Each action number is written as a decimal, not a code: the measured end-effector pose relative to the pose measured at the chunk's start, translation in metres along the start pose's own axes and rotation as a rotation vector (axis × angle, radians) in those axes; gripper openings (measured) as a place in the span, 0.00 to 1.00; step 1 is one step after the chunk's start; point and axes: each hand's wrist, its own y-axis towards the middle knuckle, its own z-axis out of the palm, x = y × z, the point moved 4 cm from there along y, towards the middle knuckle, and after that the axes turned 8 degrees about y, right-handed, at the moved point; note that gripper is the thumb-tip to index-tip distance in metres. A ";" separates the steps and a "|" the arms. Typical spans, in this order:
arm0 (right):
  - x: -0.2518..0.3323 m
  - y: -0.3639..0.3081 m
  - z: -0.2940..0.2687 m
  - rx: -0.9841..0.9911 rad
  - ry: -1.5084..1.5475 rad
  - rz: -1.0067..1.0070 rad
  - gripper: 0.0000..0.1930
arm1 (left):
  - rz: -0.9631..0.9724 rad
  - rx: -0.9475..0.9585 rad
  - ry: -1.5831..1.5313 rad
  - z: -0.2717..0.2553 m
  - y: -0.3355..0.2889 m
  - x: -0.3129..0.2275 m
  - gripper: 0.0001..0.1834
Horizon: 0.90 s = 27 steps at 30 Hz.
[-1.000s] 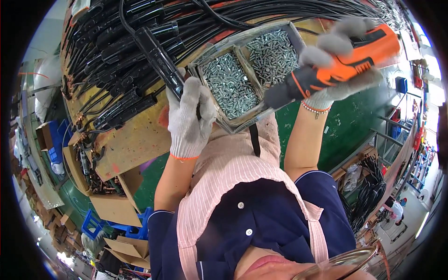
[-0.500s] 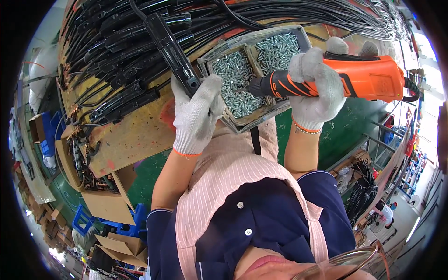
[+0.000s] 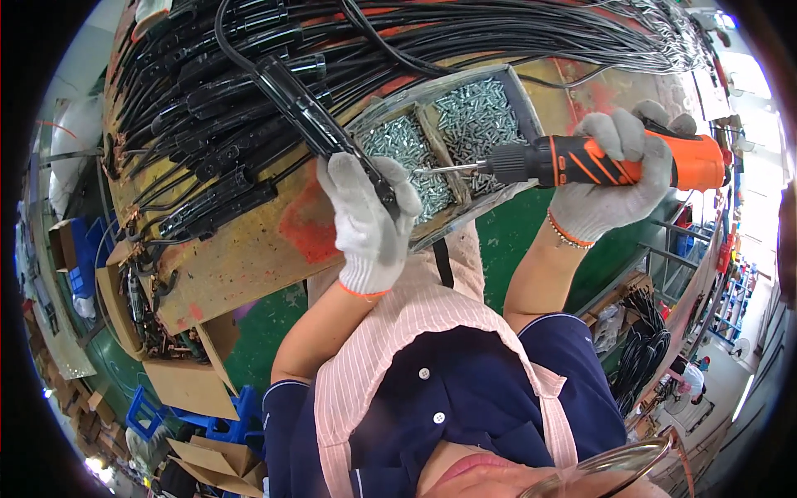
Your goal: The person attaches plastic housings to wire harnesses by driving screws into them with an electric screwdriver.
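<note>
My left hand (image 3: pixel 369 207), in a white glove, is closed around the lower end of a long black plastic housing (image 3: pixel 303 108) with a cable leaving its far end. My right hand (image 3: pixel 618 178), gloved too, grips an orange and black electric screwdriver (image 3: pixel 581 162) lying level and pointing left. Its thin metal bit (image 3: pixel 457 168) reaches over the screw tray, the tip close to my left fingers; whether a screw sits on it is too small to tell. Below the bit is a grey two-part tray (image 3: pixel 525 100) full of small silvery screws (image 3: pixel 473 116).
Many similar black housings (image 3: pixel 224 95) lie piled on the worn wooden table (image 3: pixel 241 257) at left. A thick bundle of black cables (image 3: pixel 498 41) runs along the far side. At top left a pale gloved hand or glove (image 3: pixel 152 12) shows. Cardboard boxes (image 3: pixel 187 386) stand lower left.
The screwdriver has drawn back to the right, and its bit now shows over the tray. My left hand has shifted right and slightly nearer with the housing, which has turned a little.
</note>
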 end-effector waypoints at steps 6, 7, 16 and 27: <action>0.011 -0.009 0.001 0.053 0.264 -0.008 0.25 | -0.034 0.030 -0.016 0.003 0.012 0.008 0.37; 0.010 -0.012 0.002 0.048 0.269 -0.007 0.25 | -0.011 0.047 -0.017 0.003 0.012 0.008 0.37; -0.010 -0.021 0.019 0.170 -0.020 -0.039 0.28 | -0.016 0.045 -0.010 0.008 0.010 0.004 0.37; -0.023 -0.034 0.064 0.242 -0.278 0.019 0.26 | -0.071 -0.017 0.083 0.011 0.006 0.001 0.41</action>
